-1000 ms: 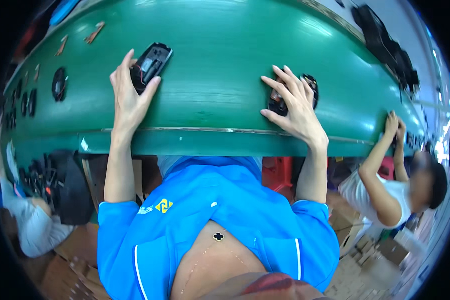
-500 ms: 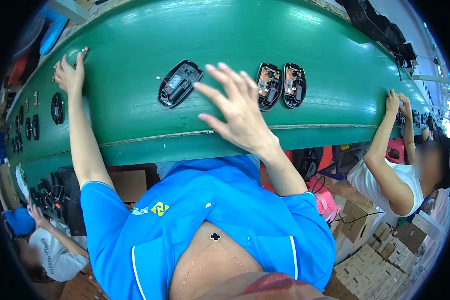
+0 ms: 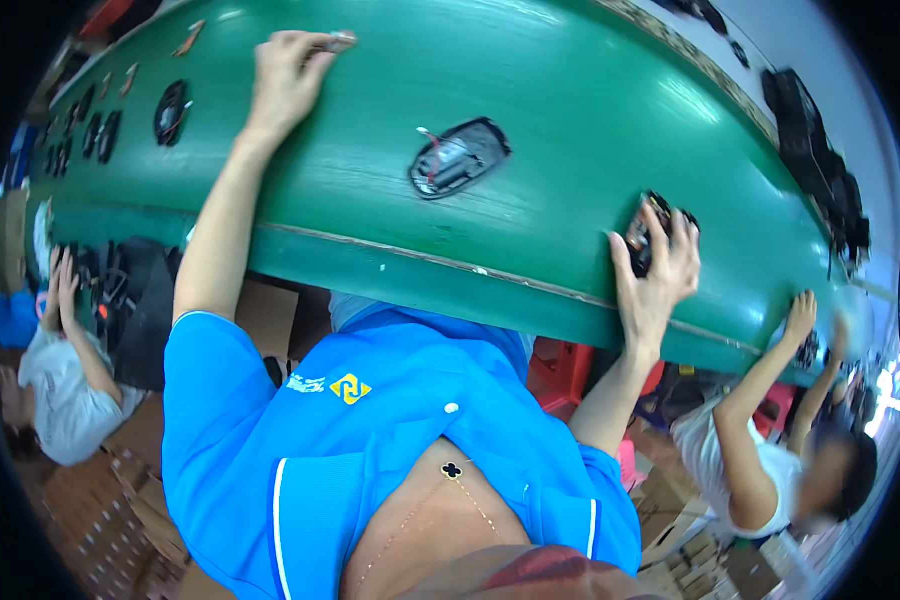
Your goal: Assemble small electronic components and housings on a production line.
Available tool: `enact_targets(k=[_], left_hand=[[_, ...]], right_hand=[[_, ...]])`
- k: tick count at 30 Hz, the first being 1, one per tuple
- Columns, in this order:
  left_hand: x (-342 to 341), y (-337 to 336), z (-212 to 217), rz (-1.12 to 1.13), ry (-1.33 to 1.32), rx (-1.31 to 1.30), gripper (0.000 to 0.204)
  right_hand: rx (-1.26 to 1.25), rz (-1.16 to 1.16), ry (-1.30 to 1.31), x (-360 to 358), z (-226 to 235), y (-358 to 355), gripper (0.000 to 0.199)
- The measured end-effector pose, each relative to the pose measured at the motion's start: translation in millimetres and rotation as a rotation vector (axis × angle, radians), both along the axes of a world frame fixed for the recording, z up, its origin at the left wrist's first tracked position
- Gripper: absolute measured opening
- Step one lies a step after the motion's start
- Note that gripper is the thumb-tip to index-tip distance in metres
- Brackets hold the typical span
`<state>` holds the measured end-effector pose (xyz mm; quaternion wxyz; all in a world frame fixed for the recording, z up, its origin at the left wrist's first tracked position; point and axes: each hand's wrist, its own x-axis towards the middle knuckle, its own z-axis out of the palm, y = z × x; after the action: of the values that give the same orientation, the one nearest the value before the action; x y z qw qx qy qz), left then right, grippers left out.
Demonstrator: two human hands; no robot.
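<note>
In my left hand (image 3: 288, 85), a small copper-coloured circuit board (image 3: 340, 42) is pinched at the fingertips above the far part of the green table. An oval black device shell (image 3: 460, 160) lies open-side up between my hands, with a dark cylindrical part, a red wire and a white plug on it. My right hand (image 3: 662, 275) curls its fingers around two similar black shells (image 3: 642, 240) standing side by side. Those carry copper-coloured boards; the hand partly covers them.
The green table (image 3: 370, 200) runs across the view. Another black shell (image 3: 171, 113) lies at left, with several more shells (image 3: 108, 135) and loose circuit boards (image 3: 189, 38) beyond it. Co-workers sit on both sides; one's hand (image 3: 801, 315) is at the table at right.
My left hand has come away from the far-left boards with one circuit board. My right hand has moved right and down onto the two shells. The view has shifted left.
</note>
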<state>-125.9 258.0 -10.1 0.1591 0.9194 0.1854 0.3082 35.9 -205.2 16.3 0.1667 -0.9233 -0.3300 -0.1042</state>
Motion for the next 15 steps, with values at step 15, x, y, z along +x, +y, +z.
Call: enact_targets(k=[15], left_hand=[[29,-150,63,-0.311,-0.085,-0.348,0.045]], right_hand=[[0.677,0.367,0.772,-27,40,135,0.038]])
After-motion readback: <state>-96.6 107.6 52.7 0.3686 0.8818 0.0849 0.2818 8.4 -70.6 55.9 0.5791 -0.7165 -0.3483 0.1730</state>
